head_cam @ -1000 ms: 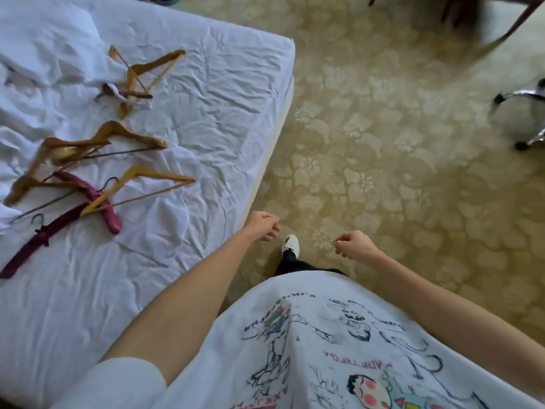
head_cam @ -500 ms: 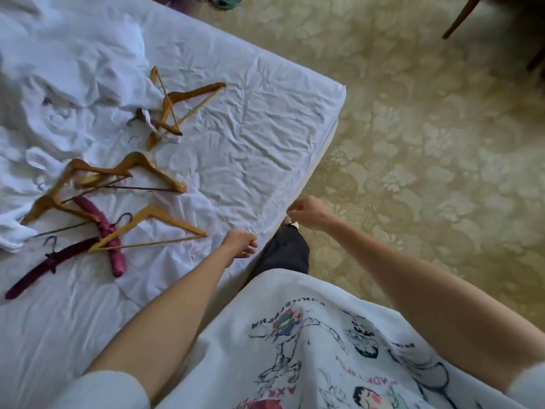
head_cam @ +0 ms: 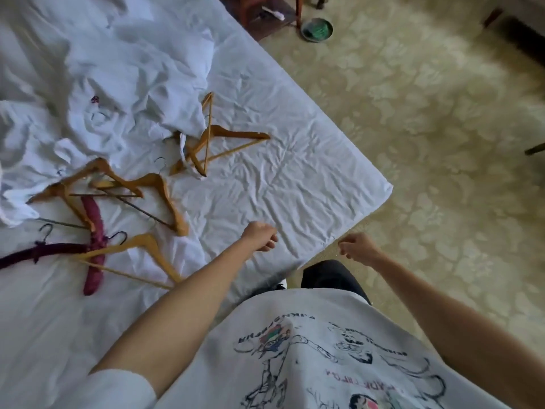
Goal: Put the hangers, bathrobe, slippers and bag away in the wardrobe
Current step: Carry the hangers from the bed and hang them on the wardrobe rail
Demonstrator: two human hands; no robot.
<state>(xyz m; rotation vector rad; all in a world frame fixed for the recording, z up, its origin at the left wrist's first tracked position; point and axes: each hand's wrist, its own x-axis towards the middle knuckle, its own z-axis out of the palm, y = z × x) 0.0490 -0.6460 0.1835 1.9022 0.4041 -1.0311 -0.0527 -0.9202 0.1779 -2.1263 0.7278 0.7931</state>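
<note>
You are reaching over the bed point(head_cam: 309, 172) with both hands empty, fingers loosely curled, toward light, rigid wooden hangers point(head_cam: 153, 255), best gripped at the neck.

A bed point(head_cam: 295, 172) with a creased white sheet fills the left half, its corner jutting toward the lower right. The floor point(head_cam: 427, 113) is covered in pale yellow-green carpet with a floral pattern, lit by soft daylight. Past the bed's far edge stands a dark red wooden table point(head_cam: 265, 16), and just right of it a round bowl point(head_cam: 317, 29) with green contents sits on the carpet. A dark furniture leg point(head_cam: 535, 149) shows at the right edge.
</note>
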